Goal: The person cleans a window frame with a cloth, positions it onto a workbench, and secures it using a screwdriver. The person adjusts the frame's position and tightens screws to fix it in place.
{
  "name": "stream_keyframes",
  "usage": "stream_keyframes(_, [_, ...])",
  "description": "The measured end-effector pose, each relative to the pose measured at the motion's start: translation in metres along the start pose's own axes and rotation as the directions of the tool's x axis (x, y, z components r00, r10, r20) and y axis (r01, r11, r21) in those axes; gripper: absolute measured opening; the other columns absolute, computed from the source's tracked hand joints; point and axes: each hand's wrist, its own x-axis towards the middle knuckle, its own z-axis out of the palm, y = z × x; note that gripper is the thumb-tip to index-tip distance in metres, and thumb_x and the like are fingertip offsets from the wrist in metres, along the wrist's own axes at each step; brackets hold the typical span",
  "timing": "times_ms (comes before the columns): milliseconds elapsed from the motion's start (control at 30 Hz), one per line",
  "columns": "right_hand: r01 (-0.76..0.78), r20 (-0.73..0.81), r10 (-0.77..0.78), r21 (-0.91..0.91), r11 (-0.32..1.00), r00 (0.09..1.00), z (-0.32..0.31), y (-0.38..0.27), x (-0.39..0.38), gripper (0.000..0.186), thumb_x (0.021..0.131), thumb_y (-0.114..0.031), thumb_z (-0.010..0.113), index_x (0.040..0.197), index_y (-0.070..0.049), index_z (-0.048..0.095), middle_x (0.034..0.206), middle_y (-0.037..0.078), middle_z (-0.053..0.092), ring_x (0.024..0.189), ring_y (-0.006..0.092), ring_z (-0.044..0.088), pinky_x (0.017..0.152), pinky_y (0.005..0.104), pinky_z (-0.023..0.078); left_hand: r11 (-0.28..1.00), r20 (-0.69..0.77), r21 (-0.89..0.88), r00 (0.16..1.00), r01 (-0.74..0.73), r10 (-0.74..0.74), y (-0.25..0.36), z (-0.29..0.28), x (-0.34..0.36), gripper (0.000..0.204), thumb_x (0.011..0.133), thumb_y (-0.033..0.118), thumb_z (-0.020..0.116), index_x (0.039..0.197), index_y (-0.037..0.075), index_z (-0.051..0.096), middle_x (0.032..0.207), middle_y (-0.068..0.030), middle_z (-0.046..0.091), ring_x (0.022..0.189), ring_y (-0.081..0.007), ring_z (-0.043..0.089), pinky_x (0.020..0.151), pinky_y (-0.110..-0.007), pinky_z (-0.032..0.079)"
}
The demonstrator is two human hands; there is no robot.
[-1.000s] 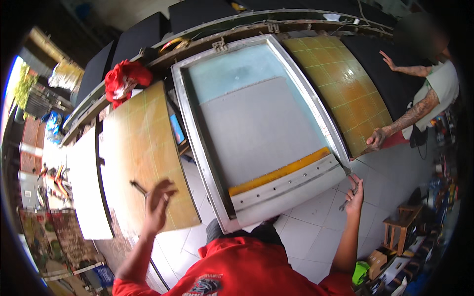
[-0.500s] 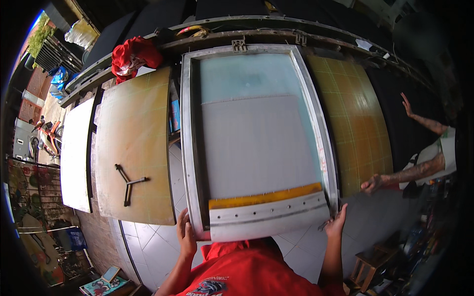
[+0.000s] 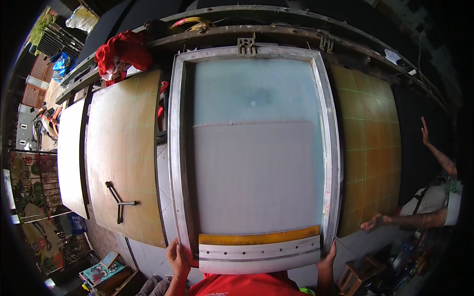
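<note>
A silver metal-framed printing screen [image 3: 332, 163] lies lengthwise before me, its mesh pale blue at the far end and greyish over the rest. Across its near end rests a wide squeegee [image 3: 259, 254], with a white metal holder and an amber blade edge. At the near left corner of the frame, my left hand [image 3: 178, 259] has its fingers curled round the edge. My right hand [image 3: 327, 256] grips the near right corner, its fingers partly hidden by the frame. Neither hand touches the squeegee.
Yellowish boards flank the screen: the left board [image 3: 126, 163] carries a black three-armed wrench [image 3: 118, 202]. Beyond the right board [image 3: 370, 148] another person's hand [image 3: 375, 223] reaches in. A hinge clamp [image 3: 247, 47] meets the frame's far edge, and a red cloth [image 3: 121, 56] hangs on the rail.
The whole view has shifted, so the screen's near end, squeegee and both my hands appear lower. My hands stay at the frame's near corners. The other person's raised hand also appears lower.
</note>
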Motion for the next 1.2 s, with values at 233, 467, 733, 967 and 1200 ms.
stream_keyframes(233, [-0.035,-0.016,0.034,-0.031,0.999,0.999,0.009,-0.005,-0.002,0.048,0.092,-0.041,0.037,0.126,-0.009,0.046,0.12,0.006,0.053,0.109,0.0228,0.052,0.093,0.0369,0.04,1.0,-0.05,0.018,0.999,0.015,-0.014,-0.002,0.001,-0.004,0.027,0.091,0.015,0.048,0.104,-0.006,0.058,0.087,-0.0049,0.061,0.078,-0.0106,0.054,0.069,-0.024,0.043])
stream_keyframes(467, [-0.016,-0.086,0.013,-0.042,0.999,0.996,-0.003,-0.002,0.0,0.047,0.092,-0.04,0.036,0.127,-0.009,0.046,0.119,0.005,0.053,0.109,0.0222,0.052,0.093,0.0369,0.04,0.988,-0.06,0.09,0.99,-0.124,0.13,0.056,0.009,0.015,0.03,0.094,0.018,0.046,0.114,-0.004,0.052,0.103,-0.008,0.059,0.096,-0.0147,0.053,0.083,-0.029,0.043])
stream_keyframes(733, [0.004,-0.136,-0.005,-0.012,1.0,0.991,0.001,0.001,-0.005,0.048,0.093,-0.04,0.036,0.128,-0.008,0.044,0.12,0.007,0.053,0.11,0.0245,0.051,0.094,0.0377,0.04,-0.06,0.884,0.32,0.275,-0.946,0.378,0.282,0.151,0.184,0.051,0.076,0.004,0.049,0.125,0.019,0.054,0.138,-0.015,0.038,0.134,-0.0412,0.019,0.107,-0.06,0.015])
stream_keyframes(967, [0.032,-0.054,-0.036,-0.082,0.996,0.998,0.011,-0.005,0.001,0.048,0.094,-0.038,0.034,0.128,-0.006,0.044,0.119,0.008,0.053,0.109,0.0245,0.052,0.093,0.0375,0.04,-0.364,0.949,0.017,-0.099,-0.931,0.298,0.309,0.258,0.282,0.038,0.088,0.014,0.049,0.12,0.031,0.057,0.143,-0.0059,0.034,0.138,-0.0301,0.013,0.111,-0.055,0.006])
stream_keyframes(1200, [0.062,-0.117,-0.09,-0.223,0.973,0.989,0.03,-0.007,-0.007,0.046,0.095,-0.036,0.03,0.127,-0.006,0.044,0.117,0.009,0.053,0.107,0.024,0.053,0.091,0.0368,0.042,-0.362,0.976,-0.099,-0.162,-0.927,0.147,0.288,0.275,0.299,0.039,0.092,0.017,0.044,0.126,0.036,0.05,0.141,0.0034,0.037,0.137,-0.0253,0.019,0.112,-0.055,0.004])
